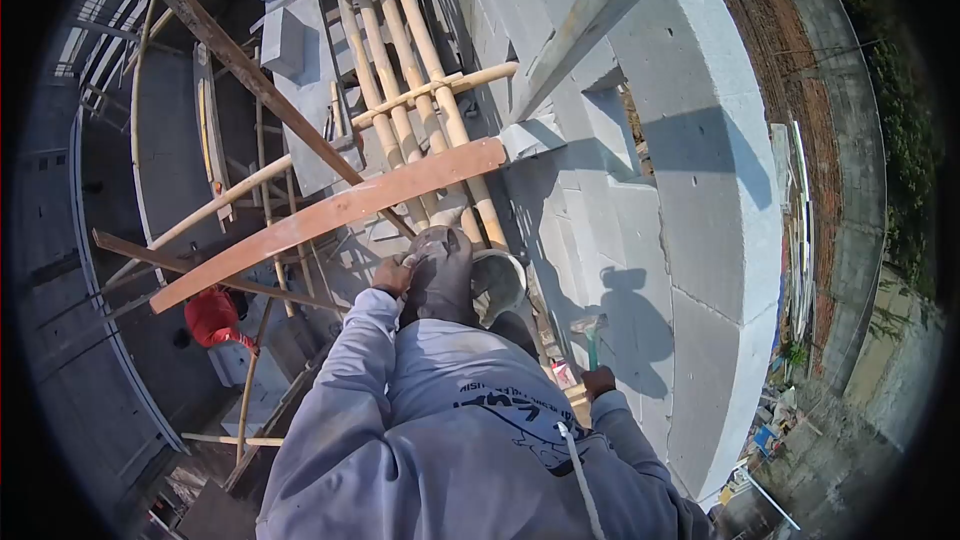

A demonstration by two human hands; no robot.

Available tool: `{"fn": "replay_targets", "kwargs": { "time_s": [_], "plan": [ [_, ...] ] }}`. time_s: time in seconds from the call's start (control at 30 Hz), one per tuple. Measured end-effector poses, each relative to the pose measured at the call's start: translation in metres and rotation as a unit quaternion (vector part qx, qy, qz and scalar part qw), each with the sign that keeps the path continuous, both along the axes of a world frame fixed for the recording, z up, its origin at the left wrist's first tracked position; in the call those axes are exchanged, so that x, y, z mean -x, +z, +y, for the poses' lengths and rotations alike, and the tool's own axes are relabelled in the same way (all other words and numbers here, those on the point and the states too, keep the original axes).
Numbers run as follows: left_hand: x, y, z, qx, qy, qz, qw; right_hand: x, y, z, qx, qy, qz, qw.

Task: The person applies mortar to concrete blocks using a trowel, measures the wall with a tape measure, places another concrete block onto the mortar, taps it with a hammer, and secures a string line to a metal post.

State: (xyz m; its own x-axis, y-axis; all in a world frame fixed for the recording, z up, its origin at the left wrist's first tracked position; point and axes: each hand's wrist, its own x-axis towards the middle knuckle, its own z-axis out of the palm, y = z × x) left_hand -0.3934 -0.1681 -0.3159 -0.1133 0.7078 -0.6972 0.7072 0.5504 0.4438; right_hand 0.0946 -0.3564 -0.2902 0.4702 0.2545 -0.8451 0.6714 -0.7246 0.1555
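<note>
Clutching the green-handled tool [592, 350] in the right hand [598, 380] beside the block wall [705, 240], right of centre, with left hand [392, 275] near the knee [440, 265] in an unreadable hold, and risking a drop past the bamboo poles [456, 125] from any slackened grip!

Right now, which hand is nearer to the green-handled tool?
Right: the right hand is at the handle of the green-handled tool, gripping it. The left hand is farther off, by the bent knee.
</note>
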Motion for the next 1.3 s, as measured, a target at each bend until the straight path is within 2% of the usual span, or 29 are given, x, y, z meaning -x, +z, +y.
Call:
{"fn": "replay_targets", "kwargs": {
  "time_s": [0.07,0.13,0.2,0.23,0.27,0.33,0.37,0.4,0.5,0.57,0.63,0.7,0.77,0.83,0.87,0.97,1.03,1.1,1.2,1.27,1.3],
  "plan": [
    [0.014,-0.001,0.018,-0.027,0.037,-0.025,0.999,-0.032,-0.082,0.013,0.019,0.258,0.137,0.956],
    [0.035,0.001,0.050,-0.059,0.076,-0.055,0.994,0.008,-0.089,0.101,0.020,0.226,0.160,0.961],
    [0.061,-0.011,0.058,-0.066,0.130,-0.036,0.989,0.044,-0.113,0.159,0.035,0.087,0.109,0.990],
    [0.072,-0.017,0.053,-0.065,0.154,-0.027,0.985,0.058,-0.129,0.179,0.001,0.065,0.140,0.988],
    [0.085,-0.027,0.047,0.005,0.181,-0.010,0.983,0.073,-0.147,0.201,-0.038,0.040,0.170,0.984],
    [0.104,-0.046,0.022,-0.001,0.200,0.011,0.980,0.124,-0.150,0.251,-0.044,0.068,0.172,0.982],
    [0.109,-0.058,0.006,-0.018,0.221,0.024,0.975,0.153,-0.147,0.280,-0.079,0.105,0.186,0.974],
    [0.114,-0.067,-0.011,0.014,0.247,0.016,0.969,0.183,-0.144,0.309,-0.114,0.142,0.203,0.962],
    [0.115,-0.095,-0.057,0.099,0.282,0.013,0.954,0.249,-0.209,0.379,-0.161,0.171,0.215,0.948],
    [0.110,-0.107,-0.075,0.144,0.250,0.043,0.957,0.287,-0.264,0.431,-0.167,0.164,0.223,0.946],
    [0.095,-0.117,-0.090,0.117,0.310,0.014,0.943,0.326,-0.314,0.491,-0.186,0.214,0.212,0.935],
    [0.085,-0.129,-0.105,0.075,0.373,-0.097,0.920,0.370,-0.339,0.550,-0.274,0.320,0.157,0.893],
    [0.080,-0.140,-0.127,0.098,0.292,-0.063,0.949,0.408,-0.347,0.597,-0.181,0.197,0.207,0.941],
    [0.082,-0.137,-0.128,0.128,0.317,-0.093,0.935,0.430,-0.360,0.620,-0.192,0.145,0.215,0.946],
    [0.080,-0.123,-0.105,0.157,0.423,-0.108,0.886,0.436,-0.368,0.624,-0.216,0.130,0.219,0.943],
    [0.080,-0.139,-0.139,0.189,0.440,-0.069,0.875,0.434,-0.429,0.618,-0.225,0.223,0.164,0.934],
    [0.077,-0.149,-0.154,0.176,0.486,-0.087,0.852,0.440,-0.406,0.598,-0.211,0.247,0.158,0.932],
    [0.079,-0.158,-0.158,0.178,0.429,-0.060,0.884,0.425,-0.423,0.570,-0.134,0.267,0.111,0.948],
    [0.082,-0.153,-0.117,0.107,0.424,-0.097,0.894,0.413,-0.379,0.530,-0.200,0.322,0.107,0.919],
    [0.092,-0.161,-0.109,0.040,0.170,-0.005,0.985,0.400,-0.335,0.518,-0.206,0.363,0.110,0.902],
    [0.095,-0.171,-0.097,-0.006,0.035,0.038,0.999,0.390,-0.314,0.512,-0.204,0.380,0.106,0.896]
  ]
}}
